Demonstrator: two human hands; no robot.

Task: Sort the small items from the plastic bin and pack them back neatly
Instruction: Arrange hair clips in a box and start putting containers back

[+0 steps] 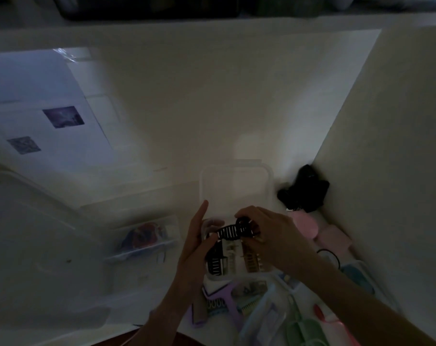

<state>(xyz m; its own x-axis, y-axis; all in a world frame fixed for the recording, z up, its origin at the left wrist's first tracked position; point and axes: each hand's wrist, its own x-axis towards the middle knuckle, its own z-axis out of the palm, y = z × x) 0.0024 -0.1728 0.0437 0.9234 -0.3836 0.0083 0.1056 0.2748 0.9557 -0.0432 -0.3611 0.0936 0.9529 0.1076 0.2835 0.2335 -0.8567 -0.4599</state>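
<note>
Dimly: right hand (pixel 269 233) pinches black claw clip (pixel 233 232); left hand (pixel 195 242) spread beside clear box (pixel 268 186); sheet (pixel 49 96) print unreadable

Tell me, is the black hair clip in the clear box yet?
Out: the right hand grips the black hair clip above the clear box, which holds other clips.

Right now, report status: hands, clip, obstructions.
Right hand pinches black claw clip over clear container. Left hand at container's side, grip unclear. Other clips already inside; nothing blocking.
</note>
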